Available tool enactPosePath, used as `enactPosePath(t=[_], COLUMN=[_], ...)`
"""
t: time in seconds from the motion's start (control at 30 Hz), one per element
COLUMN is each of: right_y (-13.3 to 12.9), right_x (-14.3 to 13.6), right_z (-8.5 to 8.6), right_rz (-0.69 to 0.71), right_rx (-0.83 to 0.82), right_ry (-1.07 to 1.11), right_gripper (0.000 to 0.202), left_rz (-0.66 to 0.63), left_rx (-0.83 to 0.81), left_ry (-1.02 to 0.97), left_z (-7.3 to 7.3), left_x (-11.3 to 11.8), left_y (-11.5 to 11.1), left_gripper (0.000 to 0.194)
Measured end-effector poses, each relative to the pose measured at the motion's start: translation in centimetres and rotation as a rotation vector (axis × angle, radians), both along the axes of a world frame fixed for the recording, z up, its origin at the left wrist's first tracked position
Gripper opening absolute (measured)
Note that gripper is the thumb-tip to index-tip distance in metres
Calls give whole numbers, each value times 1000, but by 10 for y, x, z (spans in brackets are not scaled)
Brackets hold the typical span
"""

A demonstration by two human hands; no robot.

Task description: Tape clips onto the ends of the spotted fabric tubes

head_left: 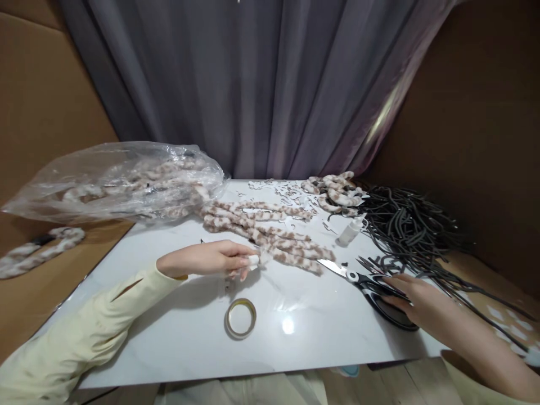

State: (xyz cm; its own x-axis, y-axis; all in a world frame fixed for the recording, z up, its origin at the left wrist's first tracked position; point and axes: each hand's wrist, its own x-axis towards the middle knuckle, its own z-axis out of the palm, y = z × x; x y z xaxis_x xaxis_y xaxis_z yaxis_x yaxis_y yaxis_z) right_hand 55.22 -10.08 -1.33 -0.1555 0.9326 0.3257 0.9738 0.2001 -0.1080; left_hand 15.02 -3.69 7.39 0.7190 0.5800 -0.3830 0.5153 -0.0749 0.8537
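My left hand (223, 259) is over the middle of the table, fingers bent together around a small white piece (253, 261) at the fingertips. Whether this is a wrap on a finger or a held thing, I cannot tell. A wispy pale tuft (265, 256) shows just beyond it, beside several brown-and-white furry strips (291, 244). At the right, my right hand (409, 295) has its fingers at the black handles of large scissors (352, 275). Their blades point left toward the strips' ends and lie low over the table. My palm hides part of the grip.
A tape roll (240, 319) lies near the front. Behind stand a clear bag (113, 180) of furry pieces, furry loops (337, 191) and a small white bottle (350, 232). Black cords (409, 222) heap at right, near pointed metal tools (369, 264). Cardboard walls (34, 101) flank the table.
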Motion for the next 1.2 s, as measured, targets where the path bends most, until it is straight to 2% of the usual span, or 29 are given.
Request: enactPosePath(t=[0.07, 0.1, 0.17, 0.27, 0.33, 0.4, 0.47, 0.6, 0.7, 0.83, 0.93, 1.1, 1.2], right_y=[4, 6, 11, 25, 37, 47, 52, 48, 42, 39, 40, 49, 60], right_x=[-36, -59, -111, -174, -197, -207, -209, -211, -217, -226, -230, -230, -228], right_z=[20, 32, 52, 67, 69, 67, 67, 69, 66, 55, 46, 37, 36], right_rz=[46, 116, 366, 662, 809, 870, 872, 826, 774, 706, 681, 658, 652], right_rx=[96, 136, 150, 86, -53, -141, -175, -140, 2, 306, 468, 639, 658], right_ry=[-15, 27, 161, 239, 211, 188, 157, 42, -99, -272, -335, -371, -396], right_gripper=[33, 32, 27, 20, 14, 13, 13, 13, 16, 22, 25, 21, 23], left_rz=[5, 10, 15, 32, 46, 57, 57, 63, 104, 168, 206, 192, 244], left_rx=[57, 80, 131, 159, 165, 176, 183, 132, 73, 33, -99, -424, -448], left_ry=[29, 29, 7, -65, -83, -65, -49, -80, -95, -69, -131, -309, -374], left_z=[0, -1, -4, -10, -11, -11, -10, -9, -11, -11, -11, -13, -13], left_x=[0, 1, 2, 4, 5, 5, 5, 4, 3, 4, 2, -3, -5], left_y=[-6, -8, -12, -15, -15, -15, -15, -15, -14, -12, -6, 11, 17], left_gripper=[29, 28, 22, 15, 17, 18, 17, 16, 17, 21, 27, 22, 17])
